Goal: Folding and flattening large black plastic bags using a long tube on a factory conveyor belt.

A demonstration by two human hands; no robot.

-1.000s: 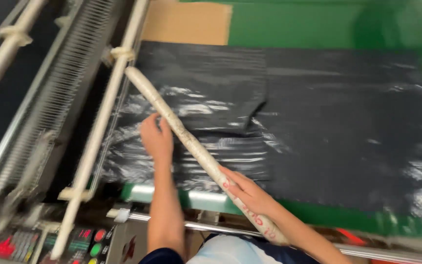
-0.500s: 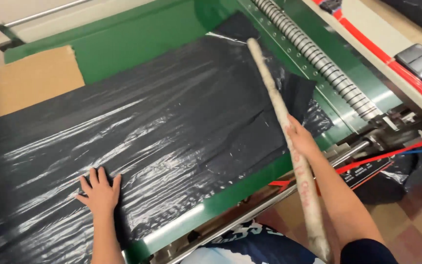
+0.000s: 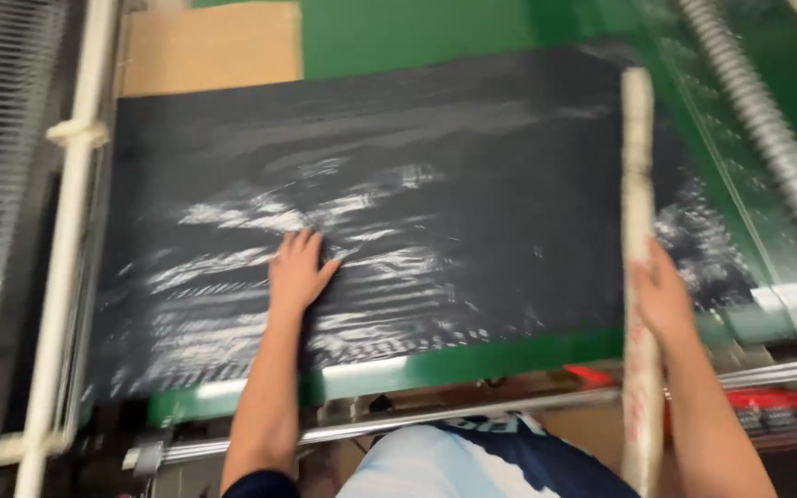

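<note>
A wide sheet of shiny black plastic film (image 3: 472, 194) lies flat on a green machine table (image 3: 389, 37). My left hand (image 3: 297, 272) presses palm-down on the film near its front edge, fingers spread. My right hand (image 3: 664, 300) grips a long pale cardboard tube (image 3: 638, 166) that lies lengthwise over the film's right edge, its near end reaching past the table toward me.
A brown cardboard sheet (image 3: 209, 46) sits at the back left. A white bar (image 3: 66, 249) and grey rollers run along the left side. A threaded metal rod (image 3: 767, 138) crosses the right. A steel rail (image 3: 472, 415) and red parts (image 3: 767, 398) border the front edge.
The view has swung left and squared up to the table. The tube has shifted to lie straight along the film's right edge. My left hand has moved further onto the film.
</note>
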